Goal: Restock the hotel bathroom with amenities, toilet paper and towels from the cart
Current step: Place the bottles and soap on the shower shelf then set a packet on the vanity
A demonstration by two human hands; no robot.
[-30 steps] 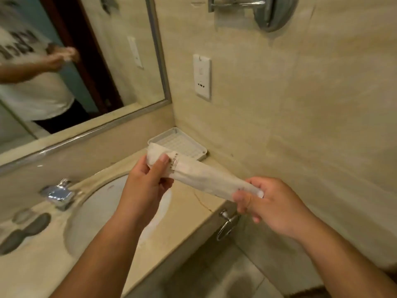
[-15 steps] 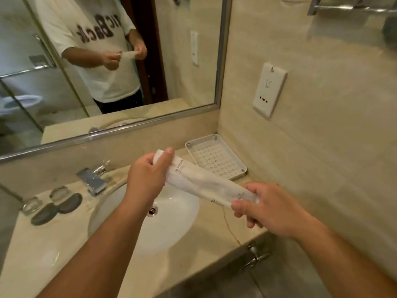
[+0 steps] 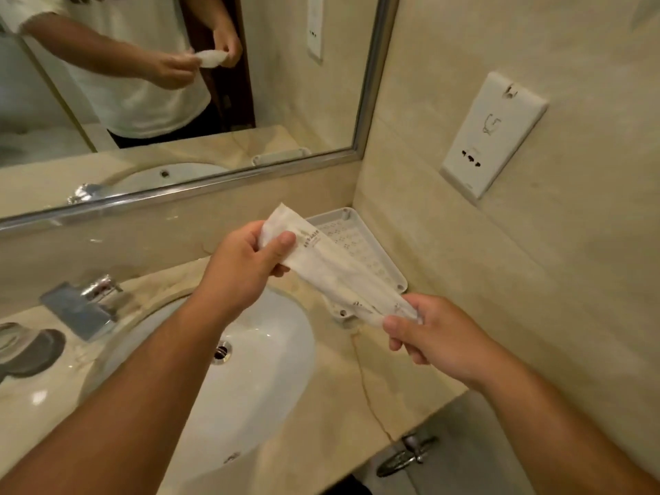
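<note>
The left hand [image 3: 246, 266] is pinching the far end of a long, flat, white paper-wrapped amenity packet [image 3: 335, 269] between thumb and curled fingers, while the right hand [image 3: 439, 337] is gripping the near end the same way. The packet is stretching diagonally between them in the air. It is hanging just above the white perforated plastic tray [image 3: 399, 284], not yet lying in it. Holding both ends is likely keeping the limp wrapper straight, so it can be lined up with the tray and laid flat along its length.

The tray is sitting in the far right corner of the beige marble worktop [image 3: 350, 405], pushed against both walls, which is keeping it away from splashes. To its left the oval white basin [image 3: 257, 387] is sinking into the worktop, with a chrome tap [image 3: 89, 305] at its far left edge. Dark round coasters [image 3: 35, 355] are lying further left.

A steel-framed mirror [image 3: 178, 101] is running along the far wall and reflecting the person's hands with the packet. A white socket plate [image 3: 493, 134] is sitting on the beige tiled right wall. A chrome hook [image 3: 407, 455] is projecting below the near right edge of the worktop.
</note>
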